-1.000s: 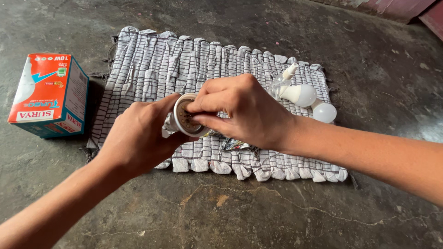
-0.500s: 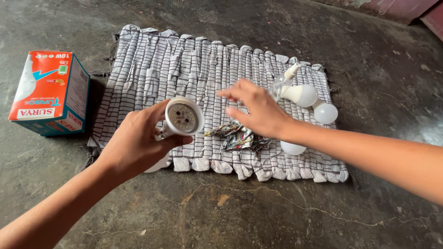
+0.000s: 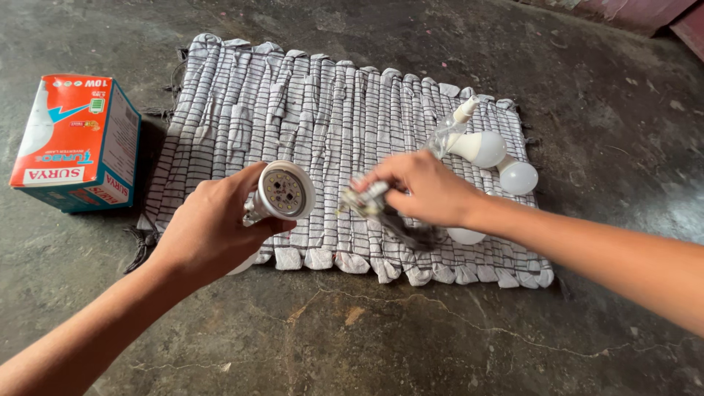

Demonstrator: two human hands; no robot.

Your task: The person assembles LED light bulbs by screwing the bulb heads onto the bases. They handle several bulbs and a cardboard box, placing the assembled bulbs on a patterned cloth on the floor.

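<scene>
My left hand (image 3: pixel 213 227) grips an opened lamp bulb body (image 3: pixel 284 193), its round board with small yellow chips facing me. Just to its right, my right hand (image 3: pixel 422 189) holds a small bundle of parts and dark wires (image 3: pixel 381 209), blurred by motion, low over a grey-and-white woven mat (image 3: pixel 308 110). Behind the right hand a white bulb (image 3: pixel 480 147) lies in a clear wrapper. A loose white dome (image 3: pixel 518 177) rests next to it. Another white dome (image 3: pixel 466 236) peeks out under my right wrist.
An orange and teal bulb carton (image 3: pixel 73 143) stands on the concrete floor (image 3: pixel 352 330) left of the mat. The floor is cracked and stained. A reddish wall or door edge (image 3: pixel 638 11) runs along the top right.
My right hand left the bulb body, reached to the mat, picked up the bundle of parts and wires, and is bringing it toward the bulb. The left hand tilted the bulb's open face toward me.
</scene>
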